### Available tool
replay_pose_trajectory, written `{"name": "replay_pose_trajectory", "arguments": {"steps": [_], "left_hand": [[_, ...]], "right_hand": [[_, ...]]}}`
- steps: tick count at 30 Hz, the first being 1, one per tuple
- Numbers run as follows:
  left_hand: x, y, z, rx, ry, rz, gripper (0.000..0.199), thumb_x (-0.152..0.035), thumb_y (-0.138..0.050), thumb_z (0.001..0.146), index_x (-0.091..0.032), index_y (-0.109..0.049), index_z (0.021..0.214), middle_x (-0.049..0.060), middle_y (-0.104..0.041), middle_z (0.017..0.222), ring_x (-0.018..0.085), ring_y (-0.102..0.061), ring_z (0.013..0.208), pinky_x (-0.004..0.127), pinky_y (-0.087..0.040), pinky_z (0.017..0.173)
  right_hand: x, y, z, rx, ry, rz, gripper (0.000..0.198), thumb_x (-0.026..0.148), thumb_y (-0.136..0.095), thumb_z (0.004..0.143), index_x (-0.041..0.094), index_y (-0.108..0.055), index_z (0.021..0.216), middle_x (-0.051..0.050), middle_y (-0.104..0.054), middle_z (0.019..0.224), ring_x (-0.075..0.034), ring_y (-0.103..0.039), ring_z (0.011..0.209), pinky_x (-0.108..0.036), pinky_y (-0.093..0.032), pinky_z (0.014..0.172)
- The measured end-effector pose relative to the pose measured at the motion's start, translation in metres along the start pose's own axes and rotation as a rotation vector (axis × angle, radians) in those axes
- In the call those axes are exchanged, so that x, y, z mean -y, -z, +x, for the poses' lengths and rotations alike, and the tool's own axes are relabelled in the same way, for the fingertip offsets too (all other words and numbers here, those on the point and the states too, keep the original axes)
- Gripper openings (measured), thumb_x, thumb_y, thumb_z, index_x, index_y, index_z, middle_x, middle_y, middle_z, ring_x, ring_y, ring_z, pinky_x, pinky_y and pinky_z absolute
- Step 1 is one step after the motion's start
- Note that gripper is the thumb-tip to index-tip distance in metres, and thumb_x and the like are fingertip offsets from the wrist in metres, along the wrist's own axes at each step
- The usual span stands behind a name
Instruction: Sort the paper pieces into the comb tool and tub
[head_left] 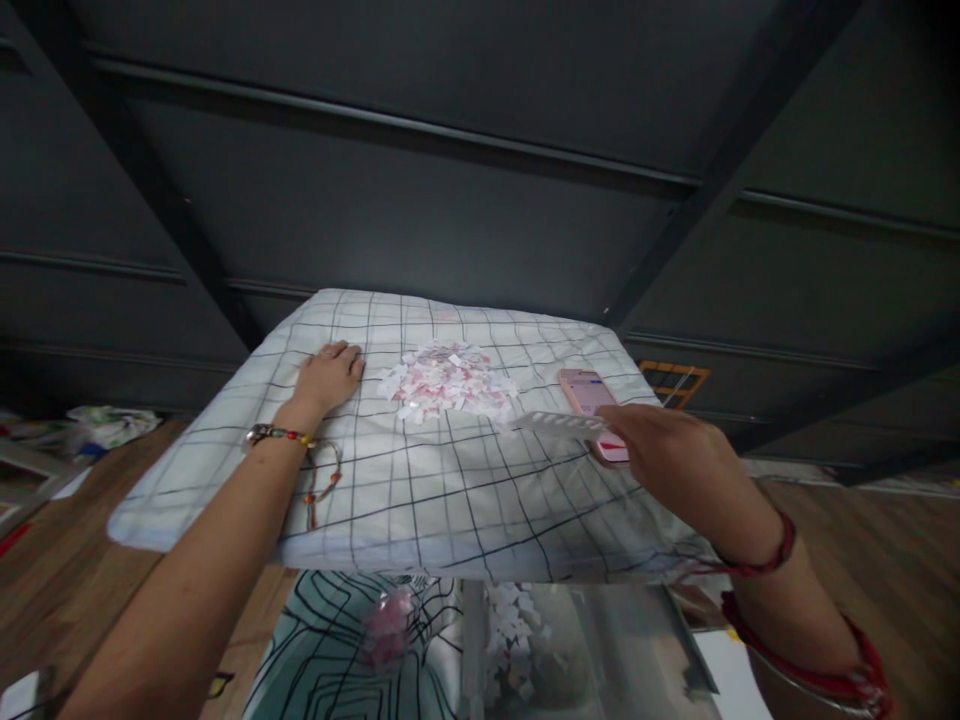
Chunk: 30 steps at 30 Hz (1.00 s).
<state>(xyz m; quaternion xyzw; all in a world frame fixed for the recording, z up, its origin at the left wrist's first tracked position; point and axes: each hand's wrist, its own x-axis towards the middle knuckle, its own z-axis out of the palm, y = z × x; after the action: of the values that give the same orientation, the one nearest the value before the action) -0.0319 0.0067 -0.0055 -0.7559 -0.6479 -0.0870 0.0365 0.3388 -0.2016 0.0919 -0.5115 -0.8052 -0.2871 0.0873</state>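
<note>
A: Where did the paper pieces [442,385] lie?
B: In a loose, overlapping heap, white with some pink, near the middle of your cloth-covered bench [450,500], whose white surface bore a dark grid.

A: And the pale strip [562,422]?
B: Your right hand [667,450] pinched one end of it. The strip, marked with slanting light bars, pointed toward the heap's right edge; blur hid whether its far end touched the paper.

A: How was your left hand [328,378] placed?
B: Palm down on the bench, left of the heap and apart from it, fingers loosely extended and holding nothing. A beaded bracelet [279,433] circled that wrist, its tail lying on the cloth.

A: What lay nearest your right hand?
B: A pink phone [585,388], screen lit, partly covered from view by the strip and your fingers. Red cords [784,540] ringed that wrist.

A: And farther out?
B: Below the near edge, a translucent container [570,640] held more white pieces [512,630]; to its left, a pink bundle [388,625] rested on a teal patterned cloth [315,630]. Dark panels [420,220] stood behind the bench.
</note>
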Motion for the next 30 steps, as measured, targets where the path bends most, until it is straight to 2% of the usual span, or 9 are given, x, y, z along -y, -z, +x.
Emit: {"name": "replay_pose_trajectory", "arguments": {"steps": [7,13,18,25,30], "left_hand": [[0.004,-0.005,0.003,-0.014,-0.002,-0.004,0.049,-0.034,-0.031,0.097,-0.016,-0.052,0.137,0.015,-0.047,0.148,0.029,-0.043,0.137,0.049,-0.039,0.109],[0.004,-0.004,0.002,-0.007,-0.008,0.004,0.050,-0.034,-0.029,0.097,-0.015,-0.053,0.136,0.015,-0.048,0.147,0.028,-0.044,0.136,0.048,-0.040,0.108],[0.003,-0.005,0.002,-0.024,-0.010,-0.008,0.048,-0.033,-0.031,0.096,-0.017,-0.055,0.134,0.014,-0.050,0.146,0.028,-0.046,0.134,0.048,-0.040,0.108],[0.001,-0.001,0.001,0.000,0.017,-0.047,0.050,-0.034,-0.031,0.096,-0.016,-0.053,0.137,0.014,-0.047,0.148,0.031,-0.043,0.136,0.052,-0.038,0.109],[0.000,0.001,0.001,0.005,0.013,-0.051,0.050,-0.034,-0.032,0.095,-0.016,-0.054,0.137,0.014,-0.047,0.148,0.031,-0.044,0.136,0.053,-0.039,0.109]], "right_hand": [[-0.002,0.009,-0.004,-0.097,0.015,-0.003,0.032,0.001,-0.041,0.081,0.012,-0.067,0.094,-0.008,-0.074,0.081,-0.018,-0.067,0.063,-0.029,-0.046,0.057],[0.000,0.003,-0.003,-0.049,0.025,0.034,0.031,0.002,-0.043,0.081,0.015,-0.068,0.093,-0.007,-0.075,0.082,-0.018,-0.067,0.065,-0.029,-0.047,0.060],[-0.006,0.005,-0.012,-0.020,-0.014,-0.027,0.032,0.002,-0.042,0.080,0.014,-0.068,0.095,-0.007,-0.074,0.081,-0.019,-0.067,0.064,-0.029,-0.047,0.058],[0.001,0.010,-0.009,-0.047,0.025,0.044,0.033,0.001,-0.040,0.083,0.014,-0.068,0.094,-0.007,-0.075,0.082,-0.018,-0.068,0.066,-0.029,-0.048,0.059],[-0.002,0.010,-0.011,-0.030,-0.008,0.020,0.035,0.000,-0.039,0.081,0.015,-0.068,0.093,-0.007,-0.074,0.081,-0.018,-0.067,0.063,-0.029,-0.047,0.057]]}}
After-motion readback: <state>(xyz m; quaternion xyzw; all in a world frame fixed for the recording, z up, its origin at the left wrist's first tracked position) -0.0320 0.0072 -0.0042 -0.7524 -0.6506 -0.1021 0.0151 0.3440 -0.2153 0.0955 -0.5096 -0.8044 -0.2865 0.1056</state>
